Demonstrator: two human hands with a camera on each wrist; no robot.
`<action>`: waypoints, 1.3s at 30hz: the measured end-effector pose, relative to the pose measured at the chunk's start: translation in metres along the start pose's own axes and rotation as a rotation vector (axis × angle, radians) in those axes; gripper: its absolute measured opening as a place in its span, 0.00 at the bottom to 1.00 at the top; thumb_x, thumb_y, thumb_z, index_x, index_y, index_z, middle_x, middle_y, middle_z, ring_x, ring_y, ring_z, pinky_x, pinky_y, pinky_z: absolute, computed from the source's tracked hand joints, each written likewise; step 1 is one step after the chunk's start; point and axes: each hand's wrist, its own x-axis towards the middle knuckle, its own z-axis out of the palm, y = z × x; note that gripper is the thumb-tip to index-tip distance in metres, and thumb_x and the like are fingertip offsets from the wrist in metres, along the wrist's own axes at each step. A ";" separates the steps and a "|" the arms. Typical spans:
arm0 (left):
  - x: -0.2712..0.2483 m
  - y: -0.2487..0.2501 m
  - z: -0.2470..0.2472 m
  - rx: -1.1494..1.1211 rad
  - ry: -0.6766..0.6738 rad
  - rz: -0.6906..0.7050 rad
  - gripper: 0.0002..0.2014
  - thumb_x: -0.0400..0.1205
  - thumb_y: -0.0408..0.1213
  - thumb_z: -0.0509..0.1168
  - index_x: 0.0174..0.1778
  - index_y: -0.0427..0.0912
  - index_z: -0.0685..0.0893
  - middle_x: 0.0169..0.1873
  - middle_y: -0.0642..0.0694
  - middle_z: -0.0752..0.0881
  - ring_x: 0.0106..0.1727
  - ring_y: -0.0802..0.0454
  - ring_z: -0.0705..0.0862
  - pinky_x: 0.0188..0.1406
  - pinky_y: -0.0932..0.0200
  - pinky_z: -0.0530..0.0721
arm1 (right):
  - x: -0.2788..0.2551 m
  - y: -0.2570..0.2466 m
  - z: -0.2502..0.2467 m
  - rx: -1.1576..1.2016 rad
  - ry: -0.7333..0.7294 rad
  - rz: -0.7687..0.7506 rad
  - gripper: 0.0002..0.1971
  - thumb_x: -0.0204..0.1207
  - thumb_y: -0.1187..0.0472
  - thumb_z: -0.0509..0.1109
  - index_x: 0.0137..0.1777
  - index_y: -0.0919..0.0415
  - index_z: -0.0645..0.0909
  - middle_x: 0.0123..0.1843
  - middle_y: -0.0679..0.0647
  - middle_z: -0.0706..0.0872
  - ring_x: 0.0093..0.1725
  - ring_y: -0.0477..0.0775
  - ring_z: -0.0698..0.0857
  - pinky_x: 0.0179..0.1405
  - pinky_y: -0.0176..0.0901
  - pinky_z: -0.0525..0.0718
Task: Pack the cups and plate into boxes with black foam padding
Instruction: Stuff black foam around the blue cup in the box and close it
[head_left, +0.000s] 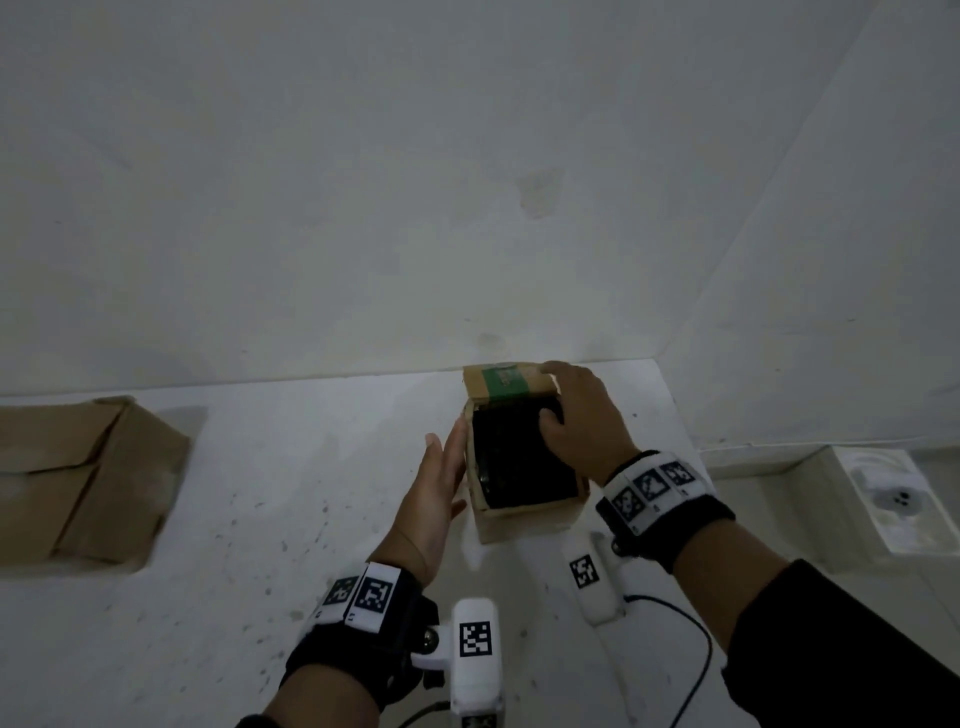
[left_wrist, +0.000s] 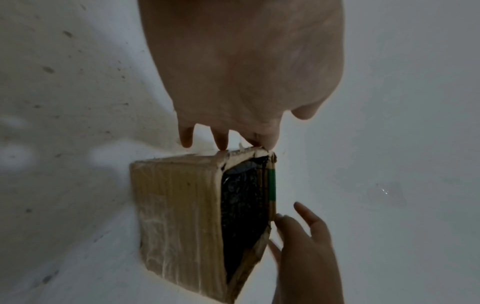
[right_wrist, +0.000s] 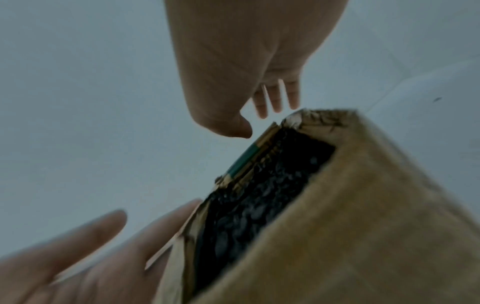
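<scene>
Small cardboard box (head_left: 524, 462) sits between the hands, black foam (head_left: 519, 460) filling its open top. Right hand (head_left: 582, 421) presses curled fingers on the foam's far corner; left hand (head_left: 436, 499), flat and released, braces the side. Padding looks seated; next, fold the flaps closed.

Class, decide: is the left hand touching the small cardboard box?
Touching. In the left wrist view the left hand's fingertips meet the upper edge of the small cardboard box.
</scene>
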 end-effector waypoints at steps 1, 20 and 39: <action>-0.001 -0.001 -0.001 0.010 0.005 -0.009 0.26 0.75 0.70 0.46 0.69 0.75 0.70 0.76 0.62 0.70 0.78 0.59 0.65 0.81 0.40 0.55 | 0.004 -0.001 -0.003 0.089 -0.071 0.128 0.25 0.78 0.61 0.64 0.75 0.57 0.65 0.71 0.61 0.74 0.70 0.62 0.72 0.68 0.52 0.73; -0.018 0.008 0.024 -0.009 0.132 -0.050 0.19 0.85 0.58 0.46 0.68 0.65 0.74 0.70 0.58 0.75 0.76 0.53 0.68 0.64 0.46 0.70 | -0.024 0.019 -0.028 0.865 0.022 0.347 0.07 0.77 0.68 0.68 0.42 0.55 0.79 0.49 0.51 0.85 0.45 0.39 0.81 0.43 0.38 0.73; -0.031 0.008 0.026 0.595 0.044 0.087 0.41 0.82 0.34 0.65 0.80 0.66 0.47 0.78 0.51 0.65 0.73 0.55 0.68 0.71 0.49 0.75 | -0.087 0.035 -0.003 0.033 0.001 -0.094 0.24 0.76 0.46 0.67 0.70 0.52 0.75 0.80 0.52 0.64 0.81 0.55 0.59 0.75 0.51 0.62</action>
